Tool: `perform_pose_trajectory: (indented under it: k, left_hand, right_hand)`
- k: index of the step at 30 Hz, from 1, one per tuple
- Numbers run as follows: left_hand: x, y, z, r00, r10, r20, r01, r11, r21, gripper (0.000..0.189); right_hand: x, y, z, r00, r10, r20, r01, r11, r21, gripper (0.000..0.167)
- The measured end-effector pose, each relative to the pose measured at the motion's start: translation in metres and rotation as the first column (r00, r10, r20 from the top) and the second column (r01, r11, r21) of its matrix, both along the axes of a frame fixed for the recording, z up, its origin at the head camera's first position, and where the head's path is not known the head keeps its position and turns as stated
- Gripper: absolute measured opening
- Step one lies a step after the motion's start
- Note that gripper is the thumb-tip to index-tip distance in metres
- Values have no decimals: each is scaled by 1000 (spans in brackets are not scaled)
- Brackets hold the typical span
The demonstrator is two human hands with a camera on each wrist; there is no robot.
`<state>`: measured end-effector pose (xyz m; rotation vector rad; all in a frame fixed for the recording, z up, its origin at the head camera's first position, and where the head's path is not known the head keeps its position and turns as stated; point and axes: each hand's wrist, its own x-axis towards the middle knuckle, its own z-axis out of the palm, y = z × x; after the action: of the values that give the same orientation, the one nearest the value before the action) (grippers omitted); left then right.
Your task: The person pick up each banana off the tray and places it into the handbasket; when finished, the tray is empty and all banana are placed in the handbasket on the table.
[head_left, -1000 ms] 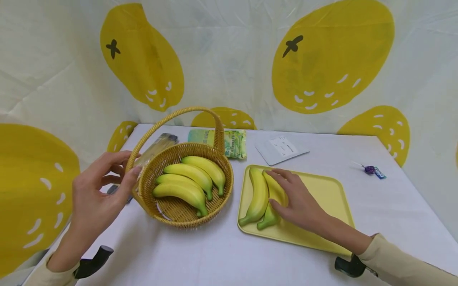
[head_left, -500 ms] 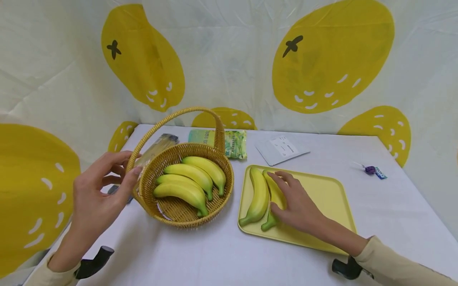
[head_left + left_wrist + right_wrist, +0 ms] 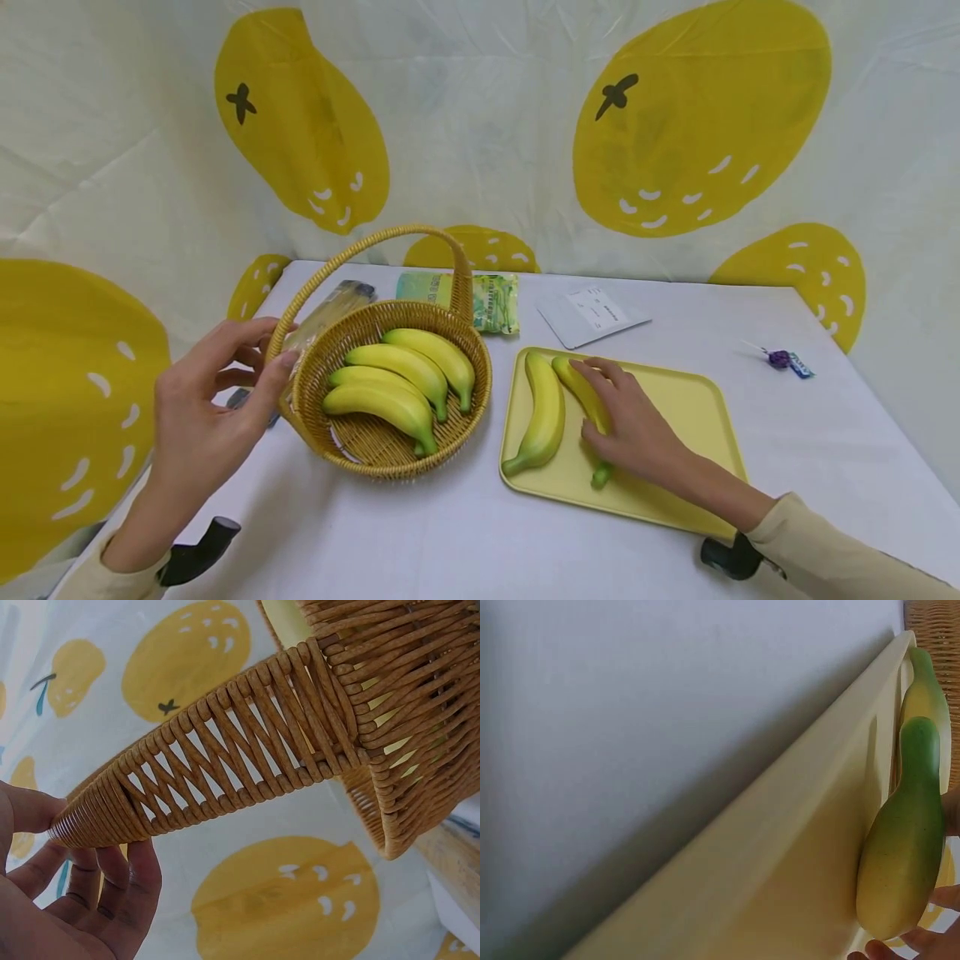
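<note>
My left hand (image 3: pixel 213 408) pinches the handle (image 3: pixel 225 754) of a woven basket (image 3: pixel 390 471) between thumb and fingers, at the handle's left side. Several yellow bananas with green tips (image 3: pixel 378 408) lie side by side in the basket. To its right is a pale yellow tray (image 3: pixel 675 400). One banana (image 3: pixel 542 412) lies along the tray's left side, apart from a second banana (image 3: pixel 583 390). My right hand (image 3: pixel 637 425) grips that second banana from above, with thumb and fingers on its two sides. The right wrist view shows its green end (image 3: pixel 919 750) close up.
Behind the basket are a green printed packet (image 3: pixel 495 304) and a clear package (image 3: pixel 326 312). A grey pouch with a white label (image 3: pixel 592 315) lies behind the tray. A purple-wrapped lollipop (image 3: pixel 778 359) lies at the far right of the white tablecloth.
My right hand has turned the second banana and shifted its near end to the right, opening a gap from the first banana. The left hand and basket stay put.
</note>
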<state>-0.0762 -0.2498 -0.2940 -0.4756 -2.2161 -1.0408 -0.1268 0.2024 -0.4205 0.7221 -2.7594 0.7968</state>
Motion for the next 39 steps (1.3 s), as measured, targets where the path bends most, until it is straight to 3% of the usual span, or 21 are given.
perform_pose_trajectory:
  k: [9,39]
  left_hand:
    - [1,-1,-1,1000,8,14,-8,1000,-3,35]
    - [0,0,-1,1000,9,3,-9,1000,4,38]
  right_hand:
    - [-11,9,-8,997,65,-34,-67,995,-68,73]
    - [-29,23,-6,997,79,-13,-79,992,-100,68]
